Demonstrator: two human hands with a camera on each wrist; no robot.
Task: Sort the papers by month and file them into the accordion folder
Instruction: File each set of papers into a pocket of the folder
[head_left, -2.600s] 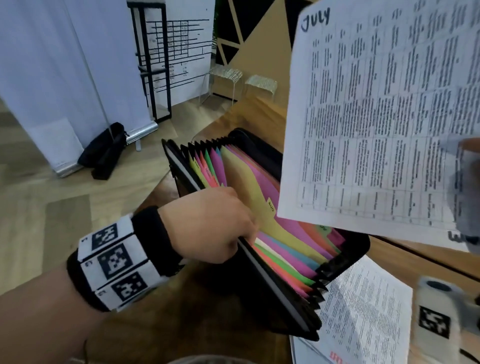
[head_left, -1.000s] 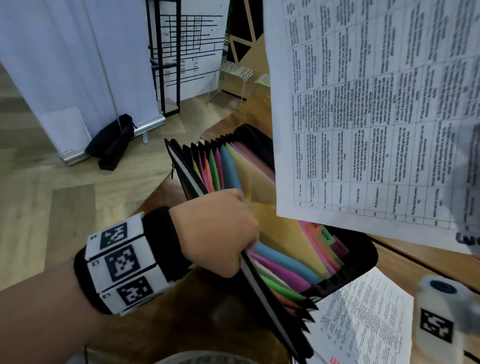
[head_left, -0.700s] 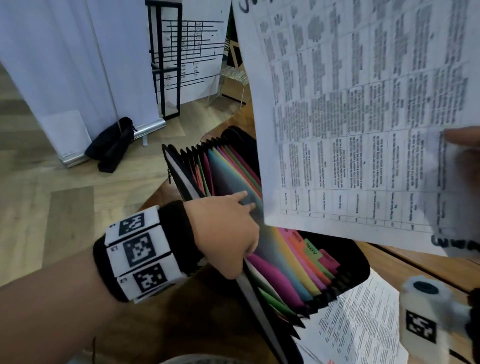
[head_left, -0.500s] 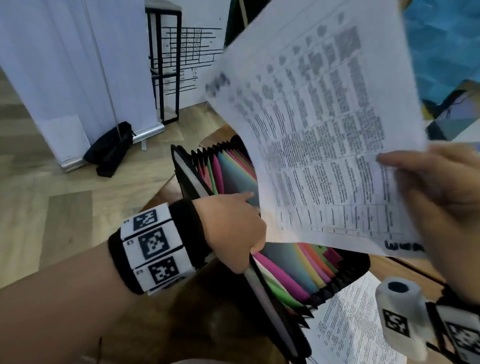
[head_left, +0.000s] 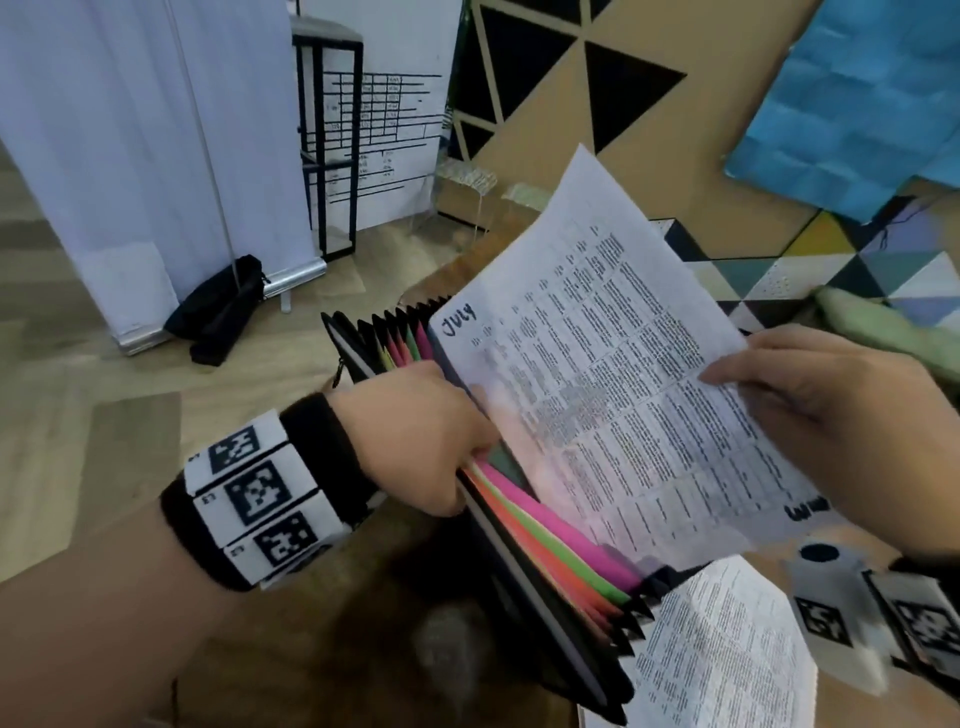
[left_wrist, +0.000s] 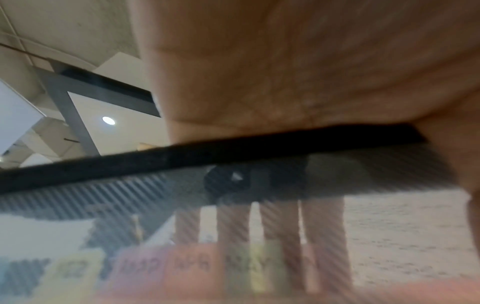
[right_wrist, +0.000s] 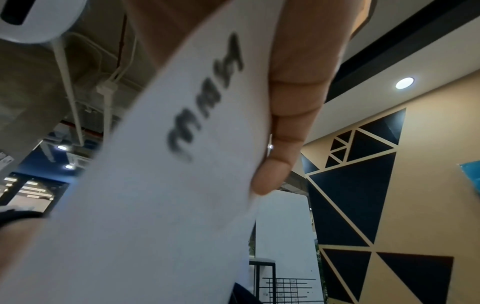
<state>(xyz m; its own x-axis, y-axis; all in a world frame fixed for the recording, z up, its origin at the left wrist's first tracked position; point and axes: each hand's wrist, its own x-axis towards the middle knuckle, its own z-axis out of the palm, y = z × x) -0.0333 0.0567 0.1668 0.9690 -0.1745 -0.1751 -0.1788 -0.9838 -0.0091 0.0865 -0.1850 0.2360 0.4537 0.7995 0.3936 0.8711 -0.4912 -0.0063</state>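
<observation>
Over the wooden counter, I see the accordion folder standing open, its black fabric rim and pleated black gussets fanned toward the lower right. Coloured dividers show inside: pink, green, orange, smooth and thin, with blurred tabs visible in the left wrist view.

My left hand clamps the near wall of the folder, thumb outside, fingers tucked down inside and seen through the ribbed translucent front panel. It parts the pockets beside the pink divider.

My right hand pinches the July sheet at its right edge, thumb on the printed face. I note thin white paper, slightly curled, dense with small tabled print, "JULY" handwritten in marker at its upper left corner. The sheet hangs tilted above the open pockets, its lower left part just beside the left hand's knuckles; whether its edge has entered a pocket I cannot tell. A second sheet marked "MAY" lies behind it in the same grip.

Another printed page lies flat on the counter at the folder's right end.
</observation>
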